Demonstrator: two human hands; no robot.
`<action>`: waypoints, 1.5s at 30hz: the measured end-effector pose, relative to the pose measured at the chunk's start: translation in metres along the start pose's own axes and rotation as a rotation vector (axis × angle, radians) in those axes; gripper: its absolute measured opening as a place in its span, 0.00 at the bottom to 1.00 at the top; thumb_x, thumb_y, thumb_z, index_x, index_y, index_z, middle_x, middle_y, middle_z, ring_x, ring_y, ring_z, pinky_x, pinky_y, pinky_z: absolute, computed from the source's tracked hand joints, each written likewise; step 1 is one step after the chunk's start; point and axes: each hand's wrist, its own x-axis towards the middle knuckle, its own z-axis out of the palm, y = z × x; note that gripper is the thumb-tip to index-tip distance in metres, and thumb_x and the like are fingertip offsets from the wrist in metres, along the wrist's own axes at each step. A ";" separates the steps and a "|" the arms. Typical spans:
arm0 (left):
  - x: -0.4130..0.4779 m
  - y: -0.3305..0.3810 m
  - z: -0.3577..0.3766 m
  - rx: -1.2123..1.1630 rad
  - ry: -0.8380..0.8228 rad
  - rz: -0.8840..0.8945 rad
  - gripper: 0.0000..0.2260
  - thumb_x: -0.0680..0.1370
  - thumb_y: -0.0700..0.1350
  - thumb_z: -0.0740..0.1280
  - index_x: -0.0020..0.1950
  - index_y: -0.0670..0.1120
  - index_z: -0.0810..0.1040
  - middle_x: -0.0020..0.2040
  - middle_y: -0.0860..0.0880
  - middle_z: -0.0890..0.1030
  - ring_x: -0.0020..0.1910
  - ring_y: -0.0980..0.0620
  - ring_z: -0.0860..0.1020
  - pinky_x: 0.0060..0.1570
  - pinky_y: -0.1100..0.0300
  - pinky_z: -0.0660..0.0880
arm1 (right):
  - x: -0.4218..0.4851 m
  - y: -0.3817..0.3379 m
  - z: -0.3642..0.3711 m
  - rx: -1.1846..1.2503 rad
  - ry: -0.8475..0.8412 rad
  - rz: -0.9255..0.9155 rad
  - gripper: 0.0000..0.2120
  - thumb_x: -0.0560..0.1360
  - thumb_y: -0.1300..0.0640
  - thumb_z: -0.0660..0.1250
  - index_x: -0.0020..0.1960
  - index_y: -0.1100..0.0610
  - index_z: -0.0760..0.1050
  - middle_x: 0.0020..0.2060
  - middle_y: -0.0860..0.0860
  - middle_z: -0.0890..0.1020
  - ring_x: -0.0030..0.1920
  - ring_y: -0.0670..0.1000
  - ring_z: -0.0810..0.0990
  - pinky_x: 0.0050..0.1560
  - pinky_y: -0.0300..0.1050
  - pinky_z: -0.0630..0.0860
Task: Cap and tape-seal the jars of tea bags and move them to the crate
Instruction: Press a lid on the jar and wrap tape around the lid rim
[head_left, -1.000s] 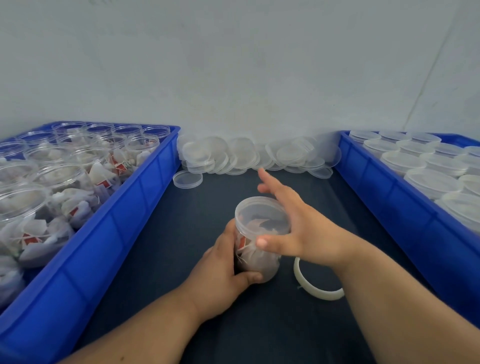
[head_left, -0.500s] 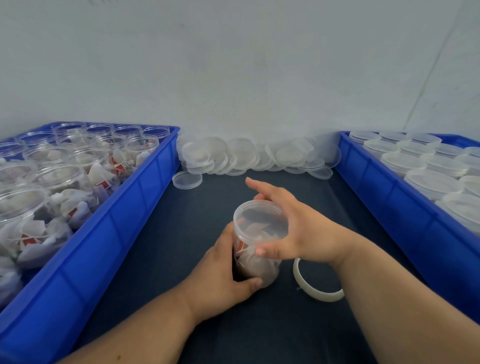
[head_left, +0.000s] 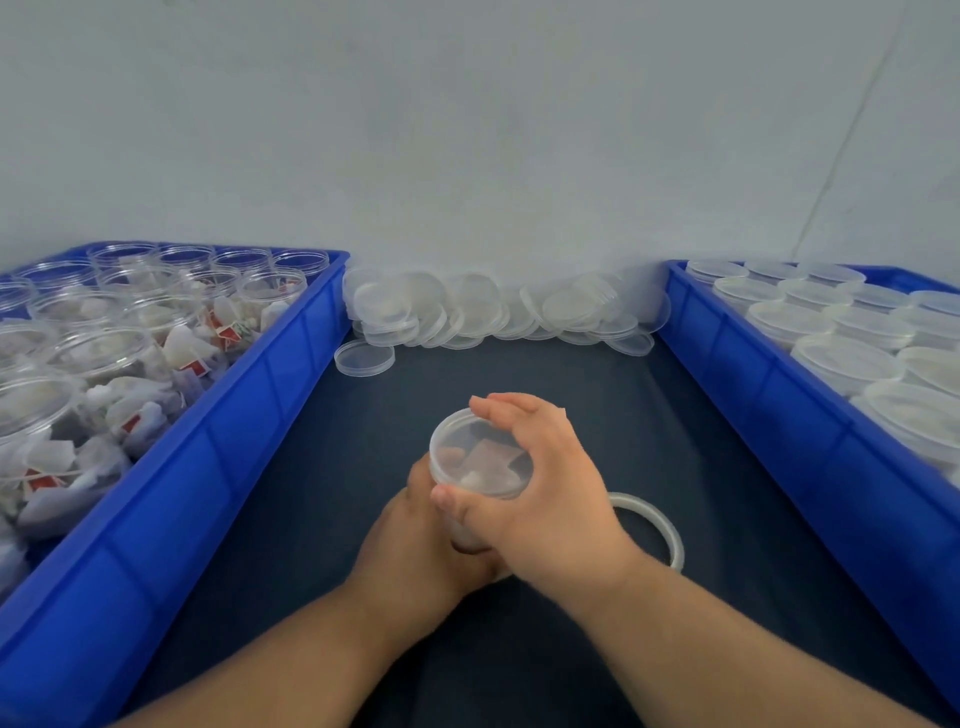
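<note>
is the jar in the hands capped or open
Capped: a clear lid covers the jar, right hand gripping its rim; fully seated, cannot tell.

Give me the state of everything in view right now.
Jar of tea bags: upright, lid on top.
Right hand: grips the lid's rim.
Left hand: holds the jar's body.
Tape roll: flat on the mat, untouched.
Jars in left crate: uncapped.
Jars in right crate: capped.
Loose lids: heaped against the wall.
</note>
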 end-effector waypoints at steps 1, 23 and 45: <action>0.000 0.000 0.000 0.011 -0.010 0.007 0.34 0.65 0.53 0.81 0.69 0.54 0.73 0.60 0.57 0.82 0.60 0.56 0.81 0.58 0.51 0.79 | -0.001 -0.002 -0.001 -0.002 -0.010 0.017 0.41 0.64 0.41 0.78 0.72 0.39 0.64 0.62 0.28 0.65 0.68 0.34 0.63 0.74 0.47 0.60; -0.038 0.098 -0.038 0.267 0.167 0.345 0.24 0.72 0.66 0.69 0.67 0.62 0.76 0.63 0.68 0.73 0.63 0.74 0.69 0.60 0.80 0.61 | -0.072 0.001 -0.084 -0.496 0.029 0.089 0.09 0.72 0.36 0.61 0.41 0.40 0.71 0.40 0.40 0.75 0.45 0.36 0.75 0.37 0.35 0.73; -0.068 0.076 -0.016 0.487 0.250 0.646 0.07 0.72 0.48 0.69 0.38 0.49 0.86 0.37 0.55 0.81 0.37 0.58 0.78 0.44 0.71 0.73 | -0.091 -0.026 -0.065 -0.640 -0.267 -0.003 0.25 0.77 0.36 0.52 0.66 0.29 0.39 0.45 0.38 0.75 0.43 0.42 0.77 0.44 0.34 0.74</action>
